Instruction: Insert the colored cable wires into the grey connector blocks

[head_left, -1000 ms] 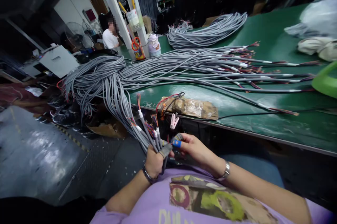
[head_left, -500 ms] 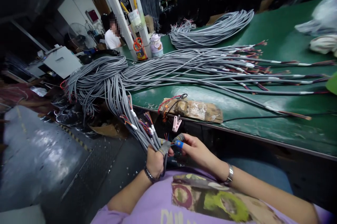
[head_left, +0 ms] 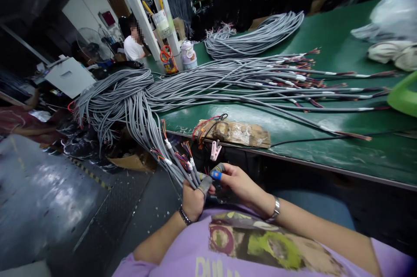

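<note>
My left hand [head_left: 193, 201] is closed around several grey cables [head_left: 172, 166], whose white-banded ends fan out colored wires [head_left: 187, 149] above the fist. A grey tape or finger cover wraps its thumb. Close against it, my right hand [head_left: 239, 183] pinches at the thin wires of one cable end, with a blue band on the thumb and a grey cover on the index finger. The wires between the fingertips are mostly hidden. The held cables run up to a large draped bundle [head_left: 137, 81] at the table edge.
The green table [head_left: 325, 155] carries long rows of grey cables and a coiled bundle [head_left: 257, 36]. A taped wooden board [head_left: 241, 133] with a pink clip [head_left: 215, 150] sits at the front edge. A bottle [head_left: 189, 55] stands by the posts. A person [head_left: 133, 44] sits beyond.
My right hand has moved slightly left, its fingertips now closer to my left thumb. My left hand keeps its hold on the cables. The view has shifted a little.
</note>
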### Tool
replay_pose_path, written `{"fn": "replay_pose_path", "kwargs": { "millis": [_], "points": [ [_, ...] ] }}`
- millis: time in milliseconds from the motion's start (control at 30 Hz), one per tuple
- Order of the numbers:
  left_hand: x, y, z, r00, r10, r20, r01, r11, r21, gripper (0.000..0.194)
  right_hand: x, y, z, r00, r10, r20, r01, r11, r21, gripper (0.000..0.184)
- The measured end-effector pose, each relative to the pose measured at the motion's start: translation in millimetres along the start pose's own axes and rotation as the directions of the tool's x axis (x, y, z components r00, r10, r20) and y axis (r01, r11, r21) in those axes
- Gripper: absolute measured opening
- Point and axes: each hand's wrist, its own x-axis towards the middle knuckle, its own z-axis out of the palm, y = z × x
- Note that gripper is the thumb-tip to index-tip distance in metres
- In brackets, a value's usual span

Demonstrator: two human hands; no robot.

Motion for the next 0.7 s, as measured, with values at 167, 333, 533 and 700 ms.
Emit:
{"fn": "replay_pose_path", "kwargs": {
  "millis": [167, 333, 533, 700],
  "points": [
    [-1, 3, 0.0, 0.997, -0.031, 0.068, 0.029, 0.999, 0.027, 0.033, 3, 9, 4, 0.998, 0.026, -0.049, -0.020, 0.992, 0.125, 0.034],
    [-5, 8, -2.6, 0.996, -0.075, 0.056, 0.077, 0.997, -0.024, 0.033, 12, 6, -13, 0.970, 0.051, -0.236, 0.027, 0.948, 0.317, 0.030],
    [0, 20, -1.8, 0.994, -0.090, 0.064, 0.099, 0.981, -0.168, 0.031, 13, 3, -35, 0.980, 0.176, -0.088, -0.125, 0.904, 0.409, 0.020],
    [15, 31, 4.5, 0.965, -0.186, 0.183, 0.230, 0.938, -0.261, 0.029, 26, -10, -34, 0.991, 0.131, 0.028, -0.131, 0.913, 0.386, 0.033]
  ]
}}
